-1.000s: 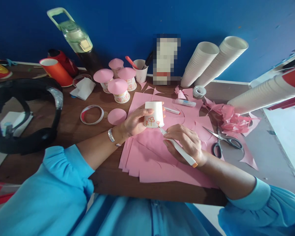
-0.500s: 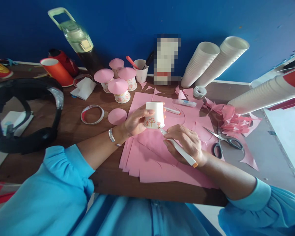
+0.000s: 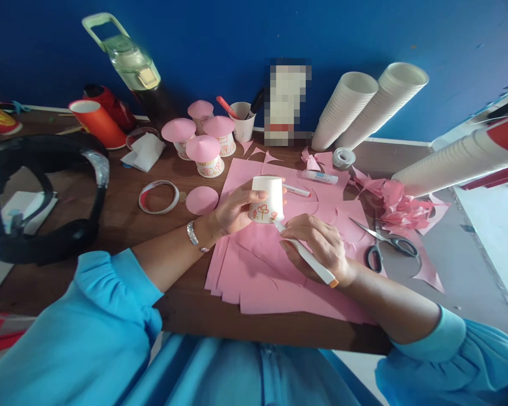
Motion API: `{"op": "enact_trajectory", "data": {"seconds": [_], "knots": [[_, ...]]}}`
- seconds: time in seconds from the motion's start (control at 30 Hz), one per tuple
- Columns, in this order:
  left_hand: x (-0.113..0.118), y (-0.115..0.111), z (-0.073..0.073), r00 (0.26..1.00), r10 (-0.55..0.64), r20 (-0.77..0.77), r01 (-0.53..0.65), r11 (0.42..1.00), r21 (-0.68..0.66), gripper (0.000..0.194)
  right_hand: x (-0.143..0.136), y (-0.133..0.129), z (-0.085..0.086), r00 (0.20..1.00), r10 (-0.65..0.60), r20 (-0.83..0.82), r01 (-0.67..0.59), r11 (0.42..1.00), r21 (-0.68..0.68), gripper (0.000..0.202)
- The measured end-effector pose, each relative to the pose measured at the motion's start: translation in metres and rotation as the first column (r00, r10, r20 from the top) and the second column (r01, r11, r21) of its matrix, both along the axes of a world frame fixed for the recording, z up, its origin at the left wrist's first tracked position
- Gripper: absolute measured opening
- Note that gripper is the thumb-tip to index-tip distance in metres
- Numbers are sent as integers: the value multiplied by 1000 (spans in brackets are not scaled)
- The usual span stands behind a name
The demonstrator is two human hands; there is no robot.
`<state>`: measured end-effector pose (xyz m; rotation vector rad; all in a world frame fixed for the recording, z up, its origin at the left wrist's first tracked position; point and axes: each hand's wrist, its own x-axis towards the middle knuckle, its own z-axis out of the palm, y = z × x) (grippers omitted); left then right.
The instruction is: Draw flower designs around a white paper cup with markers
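Paper cup (image 3: 274, 194), white and upside down, shows in the head view, held up over a pile of pink paper (image 3: 254, 282) on the brown tabletop (image 3: 184, 313). The left hand (image 3: 239, 208) holds it, thumb in front and fingers around the back. Orange flowers (image 3: 263, 212) are drawn near its wide rim at the bottom. The right hand (image 3: 323, 242) pinches a white marker (image 3: 310, 262). The marker's tip is right by the cup's rim, but I can't tell if it touches.

Left of the cup lies a pink paper circle (image 3: 202, 201), and farther left a roll of tape (image 3: 176, 198). Behind the cup, to the left, stand four little cups (image 3: 211, 168) with pink pointy hats (image 3: 203, 149). Right of the cup are scissors (image 3: 391, 241) and a heap of pink scraps (image 3: 406, 210). Tall stacks of white cups (image 3: 344, 110) stand far behind the cup, to the right.
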<state>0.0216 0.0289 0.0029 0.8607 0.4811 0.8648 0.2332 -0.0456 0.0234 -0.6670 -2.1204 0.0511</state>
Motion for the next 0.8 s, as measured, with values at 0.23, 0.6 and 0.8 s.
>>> {"op": "enact_trajectory", "data": {"seconds": [0.23,0.6,0.8], "knots": [[-1,0,-1,999,-6,-36,6,1000,-11,59,-2,0,1,1000,28,-4,-28,1000,7,24],[-1,2,2,999,-3,47,4,999,-32,65,0,1,2,1000,-2,-15,3,999,45,18],[-1,2,2,999,-21,38,24,998,-60,70,0,1,2,1000,-10,-11,10,1000,22,17]]}}
